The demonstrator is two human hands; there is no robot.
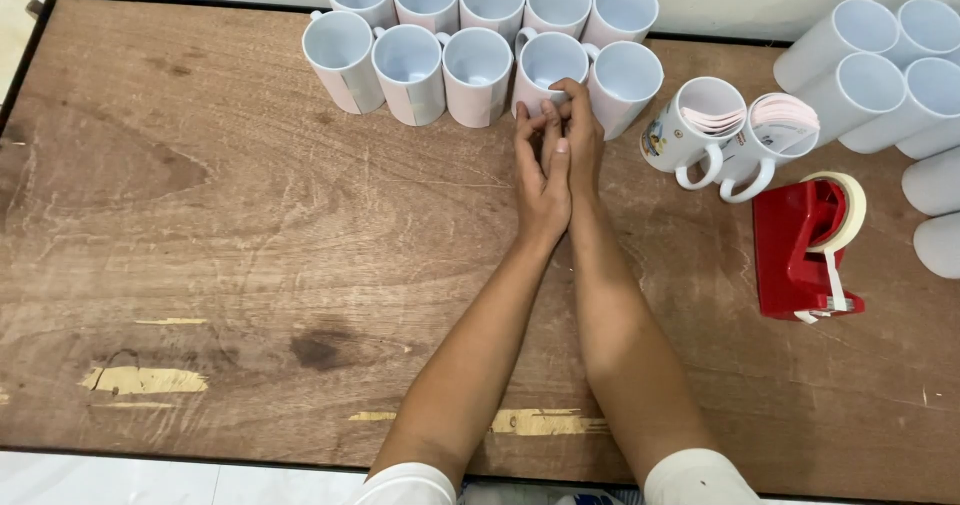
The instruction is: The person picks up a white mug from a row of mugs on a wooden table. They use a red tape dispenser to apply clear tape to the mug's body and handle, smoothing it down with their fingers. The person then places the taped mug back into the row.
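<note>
1. White sleeve cuffs at the near table edge; two bare forearms running away from the body, converging toward the far side.
2. Wooden table, brown, worn, with pale scraped patches near the front edge.
3. Left hand: palm turned inward, pressed flat against the right hand, fingers extended toward the mug ahead; fingertips touching its near wall. Not closed around it.
4. Right hand: alongside the left and reaching slightly farther; fingers curled over the near side of the same mug, thumb on the wall. Grip looks light; whether fully clamped cannot be told.
5. White mug, held between both hands: upright, long axis vertical, mouth up, directly ahead of the hands, handle at its upper left. Fourth from the left in the near row. Right hand the nearer and better seated on it.
6. Near row of white mugs: five upright, touching side by side, some with a pale paper wrap on the wall.
7. Far row of white mugs: five more, just behind, against the wall.
8. Two printed mugs, right of the hands, lying tilted, handles toward the near side, folded pink sheets inside.
9. Red tape dispenser, right, with a roll of pale tape.
10. Plain white mugs on their sides, far right, stacked close.
</note>
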